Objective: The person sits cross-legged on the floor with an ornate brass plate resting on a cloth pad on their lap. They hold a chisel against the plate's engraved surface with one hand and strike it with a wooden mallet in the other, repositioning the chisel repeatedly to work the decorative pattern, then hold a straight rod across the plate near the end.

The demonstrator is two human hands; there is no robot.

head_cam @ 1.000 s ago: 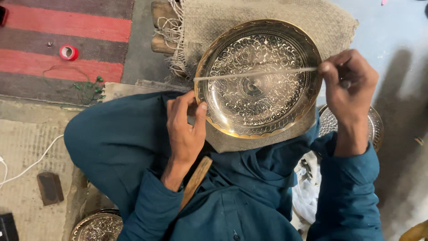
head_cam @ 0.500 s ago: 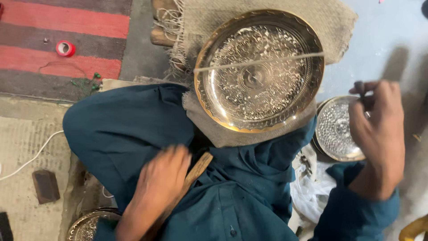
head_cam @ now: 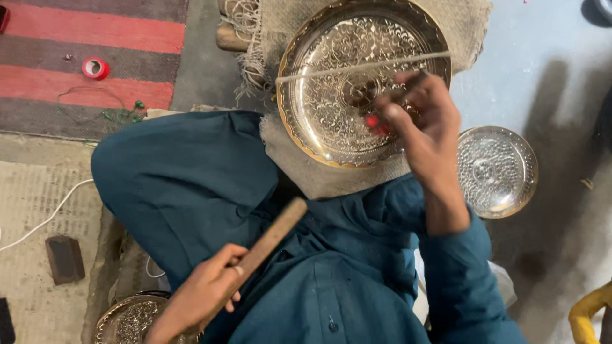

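While the person sits with one knee up in blue-green clothes, the right hand (head_cam: 424, 118) hangs over the big gold plate (head_cam: 331, 83), its fingers pinched shut on a small tool with a red bit (head_cam: 373, 121). The left hand (head_cam: 201, 296) is low by the lap, with its fingers wrapped around a wooden stick (head_cam: 271, 239) that points up toward the plate. The plate is round and shiny, with curly patterns all over, and it lies on a rough sack cloth (head_cam: 319, 178) just past the knee. A thin pale strip (head_cam: 363, 65) lies across it. A smaller silver plate (head_cam: 497, 171) sits on the floor to the right. Half a second ago the right hand was out over that silver plate; now it has come back over the gold one. The left hand has slid lower along the stick.
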